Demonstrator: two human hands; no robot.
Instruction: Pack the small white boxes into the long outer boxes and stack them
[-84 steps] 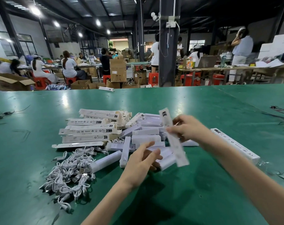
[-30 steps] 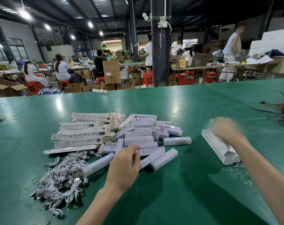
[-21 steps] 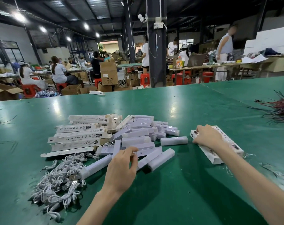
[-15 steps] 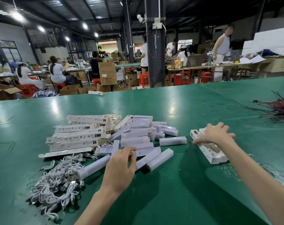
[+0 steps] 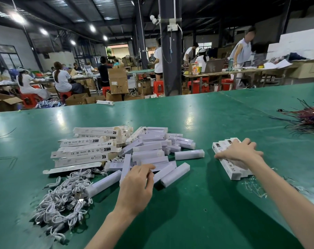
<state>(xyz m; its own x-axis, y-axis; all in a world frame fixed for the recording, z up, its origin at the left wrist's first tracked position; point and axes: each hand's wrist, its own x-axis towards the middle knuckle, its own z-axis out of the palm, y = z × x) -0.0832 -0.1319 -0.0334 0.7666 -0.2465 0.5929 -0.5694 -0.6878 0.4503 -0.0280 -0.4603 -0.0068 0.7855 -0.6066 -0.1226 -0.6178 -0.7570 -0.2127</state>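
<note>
A heap of small white boxes (image 5: pixel 152 153) lies mid-table. To its left is a pile of long printed outer boxes (image 5: pixel 84 151). On the right, a few packed long boxes (image 5: pixel 231 169) lie side by side in a low stack. My right hand (image 5: pixel 240 153) rests flat on that stack with its fingers spread. My left hand (image 5: pixel 138 184) hovers at the near edge of the small-box heap, fingers loosely bent and touching a box, gripping nothing that I can see.
A tangle of white cables (image 5: pixel 63 200) lies at the near left on the green table (image 5: pixel 197 203). A bundle of dark wires (image 5: pixel 310 119) sits at the far right. Clear plastic scraps (image 5: pixel 256 187) lie beside the stack. People work at tables beyond.
My right hand carried a packed long box to the right, set it on the stack and now lies flat on it. My left hand stayed by the heap.
</note>
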